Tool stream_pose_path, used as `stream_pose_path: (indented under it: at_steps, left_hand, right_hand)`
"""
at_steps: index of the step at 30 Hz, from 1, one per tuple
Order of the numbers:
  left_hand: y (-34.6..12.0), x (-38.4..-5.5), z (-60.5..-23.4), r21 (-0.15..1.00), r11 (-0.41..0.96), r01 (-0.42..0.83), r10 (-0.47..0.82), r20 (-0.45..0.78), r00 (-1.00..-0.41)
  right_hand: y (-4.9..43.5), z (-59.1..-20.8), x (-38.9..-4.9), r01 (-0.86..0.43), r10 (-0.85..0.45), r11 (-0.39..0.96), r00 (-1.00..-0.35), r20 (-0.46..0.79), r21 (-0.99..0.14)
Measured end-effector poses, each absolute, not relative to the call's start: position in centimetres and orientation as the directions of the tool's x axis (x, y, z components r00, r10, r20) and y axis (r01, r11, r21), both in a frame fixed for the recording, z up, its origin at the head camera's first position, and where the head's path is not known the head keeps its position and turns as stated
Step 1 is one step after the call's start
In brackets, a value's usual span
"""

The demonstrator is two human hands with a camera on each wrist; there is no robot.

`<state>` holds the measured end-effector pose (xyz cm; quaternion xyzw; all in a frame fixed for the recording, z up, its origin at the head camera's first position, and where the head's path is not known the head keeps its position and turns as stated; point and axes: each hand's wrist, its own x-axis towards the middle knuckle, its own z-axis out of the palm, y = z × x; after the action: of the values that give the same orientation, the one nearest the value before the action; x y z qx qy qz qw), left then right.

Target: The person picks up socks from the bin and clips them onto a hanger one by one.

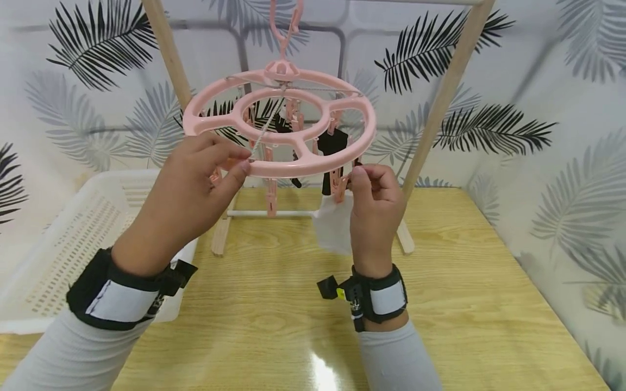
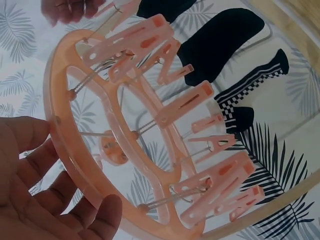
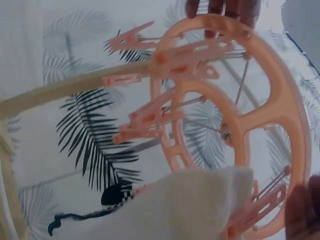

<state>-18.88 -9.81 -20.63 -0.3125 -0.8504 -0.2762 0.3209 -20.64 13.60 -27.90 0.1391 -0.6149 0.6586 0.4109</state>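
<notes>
A pink round drying hanger (image 1: 313, 165) hangs by its hook, with clothespins dangling on short cords. My left hand (image 1: 195, 179) grips its near rim at the left, thumb in front and fingers behind. At the rim's right side is my right hand (image 1: 374, 212), its thumb and index fingertips pinching the upper end of a pink clothespin (image 1: 339, 190). This clothespin bites a white sock (image 1: 332, 225), which hangs beside the right hand and partly behind it. Farther back hang a black sock (image 2: 220, 45) and a black-and-white checkered sock (image 2: 255, 80).
A white perforated basket (image 1: 88, 233) stands on the wooden table (image 1: 274, 304) at the left. Wooden posts (image 1: 447, 103) of a stand rise on both sides of the hanger, joined low by a white bar (image 1: 288, 213). Leaf-patterned fabric (image 1: 552, 136) hangs behind.
</notes>
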Motion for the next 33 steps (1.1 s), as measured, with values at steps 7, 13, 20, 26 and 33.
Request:
stream_pose_path:
  at_steps: [7, 13, 20, 26, 33]
  left_hand:
    - [-9.3, -18.3, -20.6, 0.270, 0.644, 0.716, 0.355, 0.724, -0.592]
    - [-8.8, -17.8, -20.4, 0.248, 0.641, 0.726, 0.368, 0.731, -0.574]
    - [-7.9, -17.3, -20.0, 0.288, 0.656, 0.697, 0.356, 0.697, -0.623]
    - [-7.4, -17.0, -20.1, 0.320, 0.658, 0.681, 0.336, 0.684, -0.647]
    - [-7.6, -16.8, -20.2, 0.327, 0.646, 0.689, 0.317, 0.707, -0.632]
  right_hand:
    - [13.2, -27.3, -19.6, -0.784, 0.027, 0.075, -0.616, 0.788, -0.616]
    - [12.0, -26.8, -18.7, -0.685, -0.166, 0.229, -0.728, 0.665, -0.692]
    - [10.4, -25.3, -17.6, -0.586, -0.177, 0.155, -0.808, 0.561, -0.795]
    - [10.0, -26.8, -19.2, -0.472, -0.181, 0.018, -0.869, 0.461, -0.881]
    - [10.0, -28.6, -20.7, -0.485, -0.204, -0.130, -0.840, 0.502, -0.865]
